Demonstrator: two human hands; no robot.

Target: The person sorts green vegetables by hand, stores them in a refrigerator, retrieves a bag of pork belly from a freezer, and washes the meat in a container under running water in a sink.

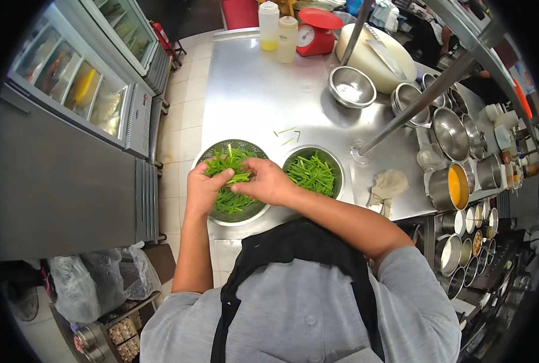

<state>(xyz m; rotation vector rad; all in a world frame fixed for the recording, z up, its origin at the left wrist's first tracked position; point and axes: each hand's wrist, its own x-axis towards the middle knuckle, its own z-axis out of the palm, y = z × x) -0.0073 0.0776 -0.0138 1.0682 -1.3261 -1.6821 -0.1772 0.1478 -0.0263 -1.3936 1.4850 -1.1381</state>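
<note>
Over a metal colander (254, 216) of cut green stalks, my left hand (206, 185) holds a loose bunch of cut green stalks (226, 162), its thumb pressed across them. My right hand (270, 183) comes in from the right, fingers and thumb closed on the lower end of the same bunch. More stalks (233, 202) lie in the colander below my hands. Just right of it stands a steel bowl (340, 175), filled with cut green stalks (313, 174). A few loose pieces (287, 130) lie on the steel table behind the bowl.
A metal post (414, 109) rises from the steel table (239, 91) on the right. Near it are an empty steel bowl (352, 86) and a crumpled cloth (389, 186). Squeeze bottles (287, 41), a red scale (318, 37) and a cleaver (385, 58) on a round board are at the back.
</note>
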